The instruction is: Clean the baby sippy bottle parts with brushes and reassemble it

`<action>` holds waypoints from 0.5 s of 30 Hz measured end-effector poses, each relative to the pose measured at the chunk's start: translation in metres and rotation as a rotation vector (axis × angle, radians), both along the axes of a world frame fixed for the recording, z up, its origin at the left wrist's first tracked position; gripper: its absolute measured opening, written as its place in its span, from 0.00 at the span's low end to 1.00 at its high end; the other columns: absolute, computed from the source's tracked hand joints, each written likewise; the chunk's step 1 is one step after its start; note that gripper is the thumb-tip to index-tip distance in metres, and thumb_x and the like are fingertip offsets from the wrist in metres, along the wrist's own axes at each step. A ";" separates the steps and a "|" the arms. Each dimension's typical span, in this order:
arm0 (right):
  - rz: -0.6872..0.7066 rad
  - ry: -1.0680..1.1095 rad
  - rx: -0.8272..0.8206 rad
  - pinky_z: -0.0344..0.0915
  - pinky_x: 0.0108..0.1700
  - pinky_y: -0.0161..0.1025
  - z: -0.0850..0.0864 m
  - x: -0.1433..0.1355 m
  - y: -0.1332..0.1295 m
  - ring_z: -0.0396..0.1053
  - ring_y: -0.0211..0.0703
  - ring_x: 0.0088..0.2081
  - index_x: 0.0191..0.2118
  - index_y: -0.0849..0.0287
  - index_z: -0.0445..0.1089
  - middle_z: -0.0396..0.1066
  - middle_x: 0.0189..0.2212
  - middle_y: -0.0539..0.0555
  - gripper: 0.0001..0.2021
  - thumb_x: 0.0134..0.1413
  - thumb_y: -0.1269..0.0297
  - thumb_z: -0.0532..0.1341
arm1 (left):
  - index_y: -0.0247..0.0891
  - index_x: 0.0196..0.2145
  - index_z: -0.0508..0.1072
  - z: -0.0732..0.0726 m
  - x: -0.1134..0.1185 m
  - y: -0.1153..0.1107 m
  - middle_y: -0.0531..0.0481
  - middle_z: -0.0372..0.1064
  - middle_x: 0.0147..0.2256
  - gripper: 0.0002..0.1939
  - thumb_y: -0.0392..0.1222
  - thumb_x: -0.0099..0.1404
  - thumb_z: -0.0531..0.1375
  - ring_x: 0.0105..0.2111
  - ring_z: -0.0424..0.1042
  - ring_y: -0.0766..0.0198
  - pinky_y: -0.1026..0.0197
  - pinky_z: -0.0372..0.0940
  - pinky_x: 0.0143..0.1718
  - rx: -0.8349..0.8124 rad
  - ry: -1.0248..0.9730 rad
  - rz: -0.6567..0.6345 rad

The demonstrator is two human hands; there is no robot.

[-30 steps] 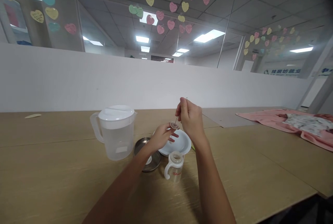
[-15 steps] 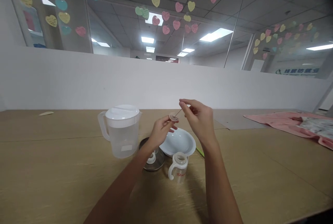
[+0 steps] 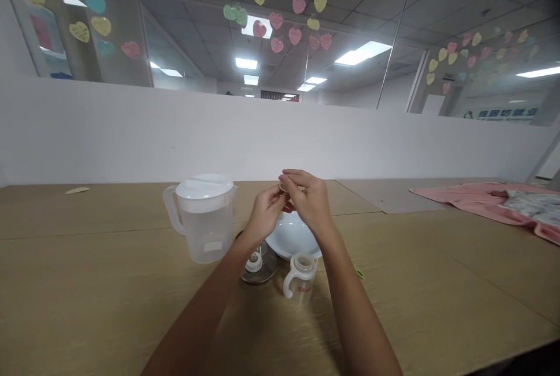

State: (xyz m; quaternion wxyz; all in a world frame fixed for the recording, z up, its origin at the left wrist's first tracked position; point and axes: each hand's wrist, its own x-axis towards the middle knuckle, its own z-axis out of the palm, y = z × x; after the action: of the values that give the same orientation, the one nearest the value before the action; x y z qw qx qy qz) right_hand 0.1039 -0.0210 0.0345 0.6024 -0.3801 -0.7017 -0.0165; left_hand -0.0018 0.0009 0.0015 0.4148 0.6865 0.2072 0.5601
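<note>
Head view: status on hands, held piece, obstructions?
Left hand pinching small pale round piece; right hand at it. Fingers hiding most. Clear white-handled bottle uncapped, upright before white round bowl.

From the head, one camera faces forward and down, near both hands (image 3: 310,200).

bottle (image 3: 301,285) stands before bowl (image 3: 291,240), right of pitcher (image 3: 207,227).

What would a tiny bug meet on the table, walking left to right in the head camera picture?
Pale flat scrap → clear jug → metal dish → clear bottle with white handle → small green thing → pink cloth.
</note>
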 end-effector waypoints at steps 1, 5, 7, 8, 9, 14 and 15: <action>-0.016 -0.013 0.041 0.64 0.45 0.41 0.001 0.002 -0.001 0.71 0.42 0.40 0.26 0.55 0.74 0.75 0.36 0.53 0.13 0.56 0.62 0.55 | 0.33 0.35 0.72 -0.004 0.001 0.002 0.48 0.72 0.30 0.18 0.53 0.60 0.57 0.28 0.71 0.64 0.64 0.66 0.29 0.023 0.002 0.017; -0.172 0.012 0.331 0.56 0.54 0.49 0.013 0.011 -0.022 0.72 0.43 0.37 0.23 0.55 0.72 0.74 0.26 0.49 0.11 0.54 0.63 0.58 | 0.33 0.33 0.73 -0.019 0.009 0.008 0.49 0.71 0.28 0.15 0.49 0.62 0.55 0.28 0.70 0.65 0.64 0.65 0.31 0.132 0.033 0.091; -0.228 0.076 0.434 0.54 0.56 0.51 0.020 0.015 -0.040 0.72 0.42 0.36 0.24 0.55 0.72 0.73 0.25 0.48 0.10 0.54 0.64 0.59 | 0.34 0.33 0.74 -0.023 0.014 0.007 0.49 0.71 0.28 0.15 0.48 0.63 0.54 0.28 0.70 0.65 0.64 0.64 0.33 0.164 0.067 0.104; -0.244 0.115 0.467 0.54 0.56 0.52 0.022 0.015 -0.051 0.71 0.42 0.35 0.25 0.54 0.72 0.73 0.25 0.47 0.09 0.54 0.64 0.59 | 0.34 0.33 0.74 -0.025 0.015 0.006 0.49 0.71 0.28 0.14 0.47 0.64 0.54 0.28 0.70 0.65 0.64 0.64 0.33 0.174 0.092 0.107; -0.260 0.169 0.498 0.55 0.55 0.52 0.025 0.016 -0.062 0.71 0.41 0.35 0.26 0.54 0.73 0.72 0.25 0.47 0.08 0.54 0.63 0.60 | 0.34 0.33 0.74 -0.026 0.017 0.005 0.49 0.71 0.27 0.14 0.47 0.64 0.54 0.28 0.69 0.65 0.65 0.63 0.32 0.180 0.124 0.110; -0.418 0.659 0.642 0.65 0.44 0.47 0.035 0.041 -0.094 0.70 0.42 0.33 0.32 0.56 0.76 0.71 0.28 0.50 0.06 0.53 0.63 0.61 | 0.35 0.32 0.75 -0.041 0.014 0.012 0.49 0.72 0.27 0.14 0.46 0.63 0.54 0.29 0.70 0.64 0.66 0.62 0.31 0.084 0.270 0.134; -0.404 0.717 0.611 0.67 0.41 0.45 0.035 0.053 -0.090 0.70 0.41 0.32 0.33 0.57 0.76 0.71 0.28 0.51 0.07 0.52 0.63 0.61 | 0.34 0.32 0.75 -0.045 0.012 0.016 0.48 0.73 0.28 0.14 0.47 0.62 0.54 0.30 0.70 0.64 0.66 0.62 0.31 0.036 0.264 0.122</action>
State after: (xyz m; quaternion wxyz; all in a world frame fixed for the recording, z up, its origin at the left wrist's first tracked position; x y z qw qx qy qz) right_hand 0.1570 -0.1107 0.0698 0.8735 -0.2966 -0.3267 -0.2055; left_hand 0.0101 0.0171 -0.0439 0.3366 0.7477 0.2912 0.4927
